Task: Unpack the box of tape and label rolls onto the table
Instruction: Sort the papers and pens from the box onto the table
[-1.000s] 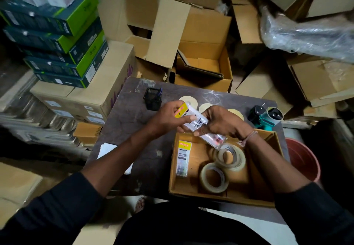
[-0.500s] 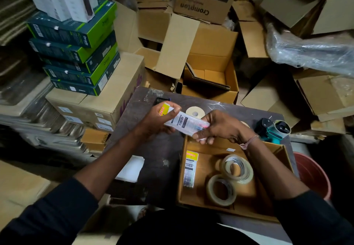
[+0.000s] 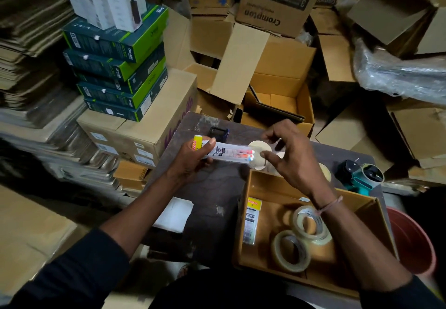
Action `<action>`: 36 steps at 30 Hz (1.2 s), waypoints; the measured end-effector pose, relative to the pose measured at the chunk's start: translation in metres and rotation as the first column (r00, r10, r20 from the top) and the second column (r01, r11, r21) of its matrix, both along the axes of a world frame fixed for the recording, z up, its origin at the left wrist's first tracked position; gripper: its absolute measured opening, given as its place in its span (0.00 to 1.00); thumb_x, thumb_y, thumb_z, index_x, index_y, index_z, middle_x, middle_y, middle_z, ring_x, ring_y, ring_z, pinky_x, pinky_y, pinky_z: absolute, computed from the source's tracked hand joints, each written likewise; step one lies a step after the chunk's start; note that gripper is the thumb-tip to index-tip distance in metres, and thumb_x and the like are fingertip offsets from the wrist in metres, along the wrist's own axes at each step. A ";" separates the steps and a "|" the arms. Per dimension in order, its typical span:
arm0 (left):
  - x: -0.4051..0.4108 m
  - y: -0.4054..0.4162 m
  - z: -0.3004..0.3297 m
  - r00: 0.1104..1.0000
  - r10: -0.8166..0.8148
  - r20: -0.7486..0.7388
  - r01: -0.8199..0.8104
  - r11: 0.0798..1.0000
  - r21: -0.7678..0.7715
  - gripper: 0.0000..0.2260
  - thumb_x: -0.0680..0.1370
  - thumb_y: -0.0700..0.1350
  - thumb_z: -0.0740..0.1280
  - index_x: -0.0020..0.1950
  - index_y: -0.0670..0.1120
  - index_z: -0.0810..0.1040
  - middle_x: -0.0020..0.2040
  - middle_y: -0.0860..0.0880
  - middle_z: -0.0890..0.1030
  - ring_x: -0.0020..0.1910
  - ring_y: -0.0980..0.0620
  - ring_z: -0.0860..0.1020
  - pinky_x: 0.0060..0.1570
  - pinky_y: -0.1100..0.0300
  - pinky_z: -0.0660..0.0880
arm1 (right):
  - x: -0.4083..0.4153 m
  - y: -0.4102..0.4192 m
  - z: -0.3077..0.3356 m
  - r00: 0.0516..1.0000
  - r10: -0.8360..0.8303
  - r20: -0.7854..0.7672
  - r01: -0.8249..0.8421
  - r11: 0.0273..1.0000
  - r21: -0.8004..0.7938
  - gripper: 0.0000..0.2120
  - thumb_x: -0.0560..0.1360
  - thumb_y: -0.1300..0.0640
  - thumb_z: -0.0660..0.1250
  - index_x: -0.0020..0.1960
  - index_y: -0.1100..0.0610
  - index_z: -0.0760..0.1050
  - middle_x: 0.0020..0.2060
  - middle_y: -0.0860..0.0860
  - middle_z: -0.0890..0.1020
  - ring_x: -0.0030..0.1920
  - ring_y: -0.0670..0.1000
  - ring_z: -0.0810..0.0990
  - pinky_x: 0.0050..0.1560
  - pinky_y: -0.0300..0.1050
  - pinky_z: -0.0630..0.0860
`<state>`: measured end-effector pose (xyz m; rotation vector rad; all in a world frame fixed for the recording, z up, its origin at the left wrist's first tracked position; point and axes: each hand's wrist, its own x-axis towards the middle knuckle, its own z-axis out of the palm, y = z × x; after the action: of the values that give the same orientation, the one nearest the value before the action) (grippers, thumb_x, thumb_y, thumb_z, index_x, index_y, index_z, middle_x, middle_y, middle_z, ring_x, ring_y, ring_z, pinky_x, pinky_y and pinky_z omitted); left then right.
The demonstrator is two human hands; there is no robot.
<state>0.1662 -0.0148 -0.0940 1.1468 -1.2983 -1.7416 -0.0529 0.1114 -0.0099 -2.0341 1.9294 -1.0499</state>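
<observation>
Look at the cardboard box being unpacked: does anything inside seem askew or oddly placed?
Yes. In the open cardboard box, one clear tape roll leans tilted on another tape roll lying flat. A marker packet lies flat beside them.

The right hand [image 3: 293, 161] has let go of the packet [image 3: 223, 152].

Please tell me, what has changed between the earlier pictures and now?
The right hand let go of the clear plastic pen packet with the yellow header; the left hand alone now holds it, carried leftward off the open cardboard box. The two clear tape rolls and second packet stayed inside.
</observation>
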 end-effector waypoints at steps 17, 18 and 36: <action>0.025 -0.020 0.007 0.972 0.147 0.185 -0.097 0.962 -0.255 0.15 0.80 0.53 0.70 0.47 0.40 0.78 0.33 0.49 0.82 0.26 0.54 0.77 0.25 0.62 0.72 | 0.038 -0.024 -0.052 0.431 -0.160 0.888 -0.292 0.906 0.306 0.15 0.73 0.75 0.69 0.59 0.70 0.76 0.46 0.61 0.84 0.43 0.54 0.85 0.44 0.43 0.84; 0.025 -0.024 0.012 0.962 0.146 0.232 -0.074 0.953 -0.293 0.17 0.80 0.53 0.70 0.48 0.38 0.77 0.33 0.49 0.81 0.25 0.54 0.76 0.24 0.62 0.71 | 0.039 -0.024 -0.059 0.363 -0.178 0.915 -0.310 0.903 0.298 0.16 0.74 0.74 0.69 0.60 0.70 0.75 0.48 0.63 0.84 0.45 0.55 0.85 0.46 0.43 0.84; 0.042 -0.056 0.028 0.924 0.146 0.353 -0.022 0.943 -0.333 0.15 0.84 0.49 0.61 0.48 0.40 0.80 0.36 0.39 0.82 0.25 0.44 0.78 0.20 0.63 0.69 | 0.055 -0.050 -0.097 -0.187 -0.308 0.933 -0.390 0.895 0.218 0.18 0.76 0.72 0.64 0.65 0.71 0.72 0.58 0.64 0.82 0.52 0.55 0.86 0.52 0.43 0.83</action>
<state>0.2077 -0.0711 -0.0664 1.3552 -1.6610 -1.2193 0.0019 0.0612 -0.1066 -0.3105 0.8499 -1.2937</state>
